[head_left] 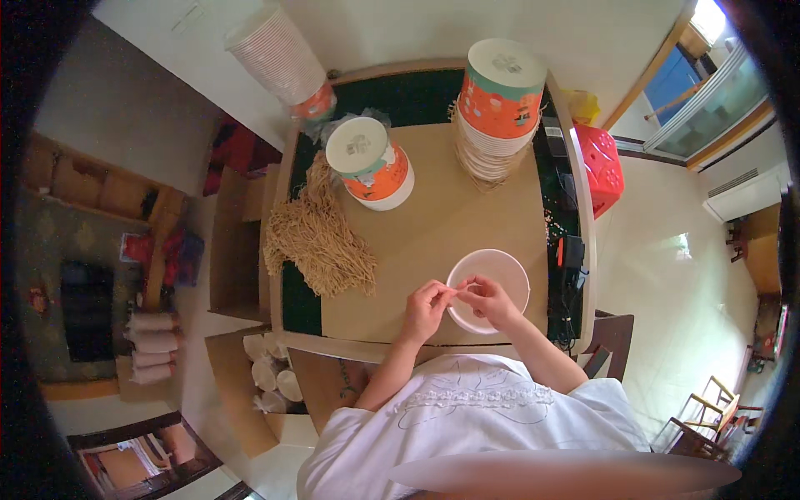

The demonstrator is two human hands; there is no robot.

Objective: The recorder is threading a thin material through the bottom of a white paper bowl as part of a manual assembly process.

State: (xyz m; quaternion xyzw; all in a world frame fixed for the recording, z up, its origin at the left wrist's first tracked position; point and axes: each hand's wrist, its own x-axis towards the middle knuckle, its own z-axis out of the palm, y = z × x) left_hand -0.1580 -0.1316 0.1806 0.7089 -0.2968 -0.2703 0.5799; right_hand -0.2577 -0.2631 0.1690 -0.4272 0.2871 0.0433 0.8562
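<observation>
My left hand [427, 310] and my right hand [492, 303] meet over the left part of a white paper bucket [511, 271], near the table's front edge. The bucket stands with its round mouth facing up. Both hands have thumb and fingers pinched together, almost touching each other; whatever is between the fingertips is too small to make out. Left of my hands lies a loose heap of tan twisted cords [321, 242]. Beyond it, a short stack of upturned orange and green paper buckets [379, 171] rests on a brown cardboard sheet [417, 250].
A taller stack of upturned buckets [500, 100], with cords hanging around it, stands at the back right. Nested white buckets [279, 58] lean at the back left. An orange-black device [570, 252] and cables line the right edge. Cardboard boxes [237, 383] and a red stool [598, 167] flank the table.
</observation>
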